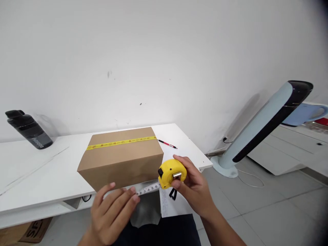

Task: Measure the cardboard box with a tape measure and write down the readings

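A yellow tape measure point(173, 173) is in my right hand point(196, 188), thumb in front and fingers behind the case. Its white marked blade point(150, 188) is drawn out a short way to the left. My left hand point(112, 212) has its fingertips closed at the blade's free end, which they hide. Just behind both hands, a brown cardboard box point(123, 159) sealed with yellow printed tape point(123, 142) lies near the table's front edge. The blade runs in front of the box's lower front edge; I cannot tell whether they touch. A black wrist strap point(173, 194) hangs below the case.
On the white table point(23, 174) stand a dark bottle point(30, 130) at left and a red and black pen point(167, 144) right of the box. A written sheet point(176, 205) overhangs the front edge. A tower fan point(261, 126) stands on the floor at right; another carton point(28, 230) sits below.
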### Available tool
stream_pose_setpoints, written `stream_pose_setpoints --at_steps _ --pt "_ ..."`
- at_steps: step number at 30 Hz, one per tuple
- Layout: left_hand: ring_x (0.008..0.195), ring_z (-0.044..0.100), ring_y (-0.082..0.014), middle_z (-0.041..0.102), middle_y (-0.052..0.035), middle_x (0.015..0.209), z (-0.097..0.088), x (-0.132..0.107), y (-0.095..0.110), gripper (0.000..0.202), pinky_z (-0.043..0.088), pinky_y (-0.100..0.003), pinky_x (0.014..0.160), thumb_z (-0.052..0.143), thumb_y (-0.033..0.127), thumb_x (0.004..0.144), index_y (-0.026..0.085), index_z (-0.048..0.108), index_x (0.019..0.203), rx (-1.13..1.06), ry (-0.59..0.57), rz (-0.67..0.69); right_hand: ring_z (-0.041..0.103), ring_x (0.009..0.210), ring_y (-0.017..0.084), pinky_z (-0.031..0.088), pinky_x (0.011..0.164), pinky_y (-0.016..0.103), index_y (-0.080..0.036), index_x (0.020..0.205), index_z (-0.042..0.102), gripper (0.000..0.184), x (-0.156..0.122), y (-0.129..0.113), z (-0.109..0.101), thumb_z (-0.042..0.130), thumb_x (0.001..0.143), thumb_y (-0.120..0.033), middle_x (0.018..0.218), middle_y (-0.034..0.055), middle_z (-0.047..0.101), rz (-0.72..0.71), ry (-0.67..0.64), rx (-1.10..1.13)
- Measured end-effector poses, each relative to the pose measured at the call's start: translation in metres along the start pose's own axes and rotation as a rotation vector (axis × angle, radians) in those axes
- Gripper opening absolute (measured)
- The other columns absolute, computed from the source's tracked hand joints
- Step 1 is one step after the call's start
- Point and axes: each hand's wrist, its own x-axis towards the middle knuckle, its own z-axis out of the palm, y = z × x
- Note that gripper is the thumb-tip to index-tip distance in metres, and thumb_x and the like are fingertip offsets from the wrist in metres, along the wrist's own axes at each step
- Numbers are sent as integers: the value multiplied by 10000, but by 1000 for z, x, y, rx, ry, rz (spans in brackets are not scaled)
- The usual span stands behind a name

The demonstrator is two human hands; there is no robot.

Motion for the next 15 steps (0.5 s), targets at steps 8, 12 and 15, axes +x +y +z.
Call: stream_pose_setpoints --at_steps 8,12,15 --pt "807 703 -110 798 -20 883 49 13 31 183 445 -362 1078 760 142 857 163 691 1025 -163 53 -62 610 956 179 569 804 259 -403 1344 624 505 -12 11 -10 774 873 -300 1130 34 580 9 -102 -43" --pt "782 697 -111 779 -2 844 61 16 36 206 436 -363 1090 766 199 862 170 673 1044 -161 32 -82 597 960 174 554 821 261 -417 1337 617 498 -23 19 -11 770 873 -319 1129 18 575 77 -73 -39" --pt "894 707 -155 772 -48 948 59 7 33 300 441 -403 1101 768 250 864 163 644 1124 -119 -30 -95 589 954 180 546 814 272 -385 1307 641 479 -24 21 -16 790 852 -361 1128 20 567 165 -8 3"
